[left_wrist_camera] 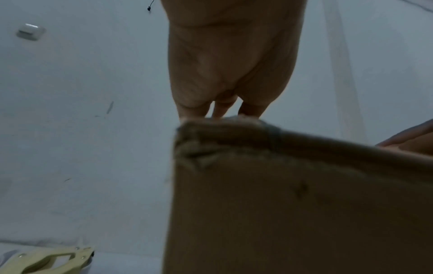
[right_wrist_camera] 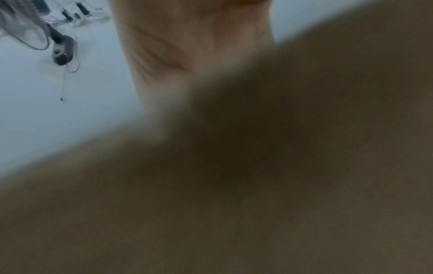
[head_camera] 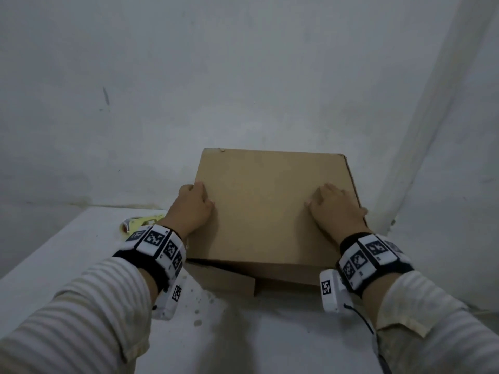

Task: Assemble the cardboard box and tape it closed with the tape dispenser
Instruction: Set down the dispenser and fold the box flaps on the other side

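The left hand is laid on the left edge of the cardboard box, its fingers bent over the top panel; whether the edge is truly gripped cannot be told. The right hand is pressed on the right part of the same panel, fingers relaxed and spread, with the thumb seemingly hooked over the right edge. In the left wrist view the fingertips are seen touching a crushed, frayed corner of the box.

The box is set on the white table, toward its far right corner, close to the wall. At the near side a flap is seen hanging loose below the top panel, so the box is judged not fully closed. The top is plain brown and no tape is seen on it.

The tape dispenser lies on the table just left of the left wrist, beside the box, its long axis running left to right. The left hand is the nearer one, so a reach for it would be sideways and short.
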Motion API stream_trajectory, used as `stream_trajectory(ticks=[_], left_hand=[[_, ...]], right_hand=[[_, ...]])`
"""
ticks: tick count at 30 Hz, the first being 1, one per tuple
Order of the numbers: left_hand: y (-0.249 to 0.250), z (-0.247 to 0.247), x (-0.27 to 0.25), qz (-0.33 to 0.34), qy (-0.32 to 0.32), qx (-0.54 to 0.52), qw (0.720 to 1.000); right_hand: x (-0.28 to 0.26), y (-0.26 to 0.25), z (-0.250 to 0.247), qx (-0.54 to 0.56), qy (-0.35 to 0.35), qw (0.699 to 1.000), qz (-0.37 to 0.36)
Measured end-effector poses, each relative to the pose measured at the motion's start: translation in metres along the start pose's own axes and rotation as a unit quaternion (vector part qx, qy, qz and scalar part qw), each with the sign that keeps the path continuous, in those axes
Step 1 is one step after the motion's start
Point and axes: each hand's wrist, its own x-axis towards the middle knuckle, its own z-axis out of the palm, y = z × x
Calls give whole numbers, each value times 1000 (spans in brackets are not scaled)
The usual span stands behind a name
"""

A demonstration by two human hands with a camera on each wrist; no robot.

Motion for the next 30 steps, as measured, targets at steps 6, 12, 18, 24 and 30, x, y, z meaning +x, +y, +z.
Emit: stream_trajectory(ticks=[6,12,18,24,30], left_hand=[[-11,14,5,22,-35,2,999],[-21,22,-8,19,-23,-70,997],[-23,23,-17,-31,-34,-119,992],[-34,17,-12,-65,-37,-242,967],[-34,3,-13,-55,-110,-280,952]], right_hand=[[-9,-32,27,-32,-87,991,-98],[-33,-73,61,-27,-44,984,-172],[-22,-98,65,3,-53,973,-226],[-21,-109,67,-13,-78,972,-220],[-21,-116,74,-23,-70,983,-167]])
